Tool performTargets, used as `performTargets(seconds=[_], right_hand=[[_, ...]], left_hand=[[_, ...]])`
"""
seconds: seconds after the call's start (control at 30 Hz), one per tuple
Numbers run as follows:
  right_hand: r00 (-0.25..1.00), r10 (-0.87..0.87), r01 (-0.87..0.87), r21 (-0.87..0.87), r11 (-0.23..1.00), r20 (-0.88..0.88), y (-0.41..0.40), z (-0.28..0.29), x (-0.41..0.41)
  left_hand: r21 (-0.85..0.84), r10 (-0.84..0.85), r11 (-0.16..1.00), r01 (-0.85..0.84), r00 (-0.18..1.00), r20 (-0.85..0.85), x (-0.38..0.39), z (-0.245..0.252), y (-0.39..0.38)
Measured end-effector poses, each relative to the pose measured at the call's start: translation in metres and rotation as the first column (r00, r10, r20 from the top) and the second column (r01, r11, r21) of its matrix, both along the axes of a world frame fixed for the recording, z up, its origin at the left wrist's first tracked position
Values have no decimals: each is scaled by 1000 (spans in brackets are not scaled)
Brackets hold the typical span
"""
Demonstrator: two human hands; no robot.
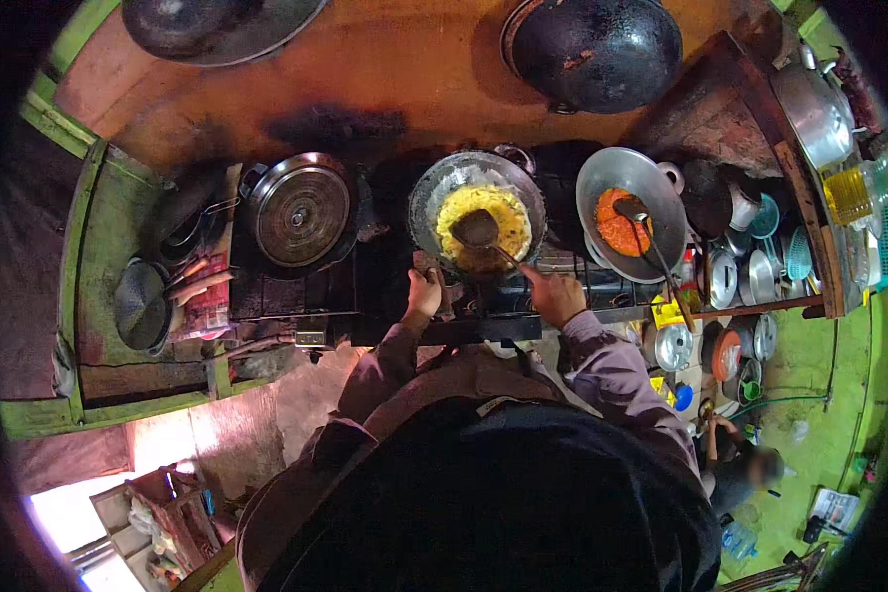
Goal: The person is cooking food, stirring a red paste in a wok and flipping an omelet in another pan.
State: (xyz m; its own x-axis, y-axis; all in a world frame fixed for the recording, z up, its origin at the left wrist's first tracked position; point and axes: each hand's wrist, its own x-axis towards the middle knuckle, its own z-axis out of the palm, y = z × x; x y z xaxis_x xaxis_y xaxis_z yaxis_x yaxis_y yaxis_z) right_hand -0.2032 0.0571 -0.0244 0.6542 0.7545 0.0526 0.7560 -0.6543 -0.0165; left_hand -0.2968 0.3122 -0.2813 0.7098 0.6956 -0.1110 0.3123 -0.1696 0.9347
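Note:
In the middle of the stove sits a wok [423,200] with a yellow, egg-like mixture [514,214] spread over its bottom. My right hand [559,298] is closed around the handle of a wok spatula [476,228]. The spatula's dark, broad blade lies over the mixture and hides part of it. At the wok's near left side, my left hand [423,291] grips a brownish piece [444,292], perhaps a cloth or pad at the wok's handle; its exact kind is unclear.
Right of the wok, a larger metal wok [621,169] holds red sauce [616,222] and a long-handled ladle [655,251]. A lidded pot [302,211] stands on the left. Knives [192,274] lie farther left. A person [744,466] works at lower right near several pots.

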Motion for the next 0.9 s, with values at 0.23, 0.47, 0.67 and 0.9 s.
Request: performTargets(seconds=[0.23, 0.47, 0.67, 0.9], right_hand=[[975, -124, 86, -203, 975, -183, 22, -18, -17], [975, -49, 46, -19, 999, -218, 15, -9, 10], [987, -123, 121, -20, 992, -103, 56, -51, -9], [966, -151, 123, -140, 982, -210, 61, -46, -13]], left_hand=[[-63, -35, 998, 26, 990, -139, -4, 24, 7], [-7, -76, 997, 76, 979, -190, 2, 63, -8], [-41, -4, 999, 4, 1000, -5, -1, 34, 2], [-379, 55, 923, 70, 949, 310, -10, 8, 7]])
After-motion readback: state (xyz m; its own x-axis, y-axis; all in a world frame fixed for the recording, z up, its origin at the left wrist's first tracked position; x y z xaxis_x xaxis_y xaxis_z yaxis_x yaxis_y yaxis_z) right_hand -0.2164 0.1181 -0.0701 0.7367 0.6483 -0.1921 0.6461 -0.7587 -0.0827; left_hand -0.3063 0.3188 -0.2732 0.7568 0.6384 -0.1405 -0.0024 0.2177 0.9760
